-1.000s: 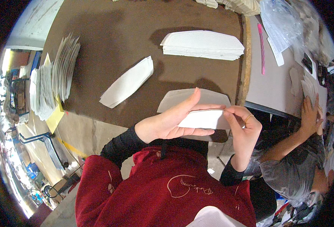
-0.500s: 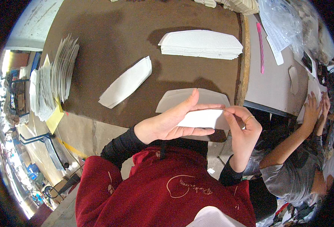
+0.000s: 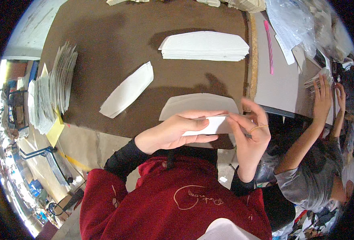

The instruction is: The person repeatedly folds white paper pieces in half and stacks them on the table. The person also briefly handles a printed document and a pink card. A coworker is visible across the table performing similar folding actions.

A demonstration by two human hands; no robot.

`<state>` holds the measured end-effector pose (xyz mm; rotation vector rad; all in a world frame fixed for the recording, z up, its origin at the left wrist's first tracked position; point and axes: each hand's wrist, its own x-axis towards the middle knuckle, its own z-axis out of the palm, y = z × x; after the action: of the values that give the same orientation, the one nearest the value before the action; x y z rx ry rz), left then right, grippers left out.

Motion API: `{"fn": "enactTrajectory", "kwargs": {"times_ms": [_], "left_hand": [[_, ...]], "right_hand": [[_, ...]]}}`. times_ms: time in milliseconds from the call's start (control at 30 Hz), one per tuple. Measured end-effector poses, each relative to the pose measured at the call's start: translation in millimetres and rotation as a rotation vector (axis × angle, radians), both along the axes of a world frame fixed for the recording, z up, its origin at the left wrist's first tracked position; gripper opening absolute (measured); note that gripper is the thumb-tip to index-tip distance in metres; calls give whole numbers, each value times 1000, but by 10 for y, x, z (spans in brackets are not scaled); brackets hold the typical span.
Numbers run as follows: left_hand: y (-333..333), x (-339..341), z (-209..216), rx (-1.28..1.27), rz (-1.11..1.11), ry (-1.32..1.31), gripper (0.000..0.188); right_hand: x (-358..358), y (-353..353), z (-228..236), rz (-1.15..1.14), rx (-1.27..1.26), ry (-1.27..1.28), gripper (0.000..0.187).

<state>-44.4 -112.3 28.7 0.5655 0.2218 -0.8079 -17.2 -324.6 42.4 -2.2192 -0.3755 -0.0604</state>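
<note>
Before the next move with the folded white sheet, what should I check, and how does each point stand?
1. Left hand under the sheet: ok.
2. Right hand pinching the sheet's right end: ok.
3. Flat blank on the table below the hands: ok.
4. Stack apart from the hands: ok.
5. Co-worker's hand away from the sheet: ok.
6. Crease straight: cannot tell.

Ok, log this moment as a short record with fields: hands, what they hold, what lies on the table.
left hand: grips the white paper piece from the left, thumb underneath
right hand: pinches the piece's right end
under the hands: one flat white cut sheet
table: brown top
far side: neat stack of white sheets
middle: single loose sheet
left edge: fanned paper bundles
right: another person's hands on papers
</note>
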Motion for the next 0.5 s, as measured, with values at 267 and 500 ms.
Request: {"fn": "enactTrajectory", "kwargs": {"times_ms": [267,500], "left_hand": [[190,-87,42,42,58,-55,74],[309,-178,-96,-55,28,-115,60]], "right_hand": [[104,-180,-98,10,408,308,44],[-73,-108,-54,40,473,714,30]]}}
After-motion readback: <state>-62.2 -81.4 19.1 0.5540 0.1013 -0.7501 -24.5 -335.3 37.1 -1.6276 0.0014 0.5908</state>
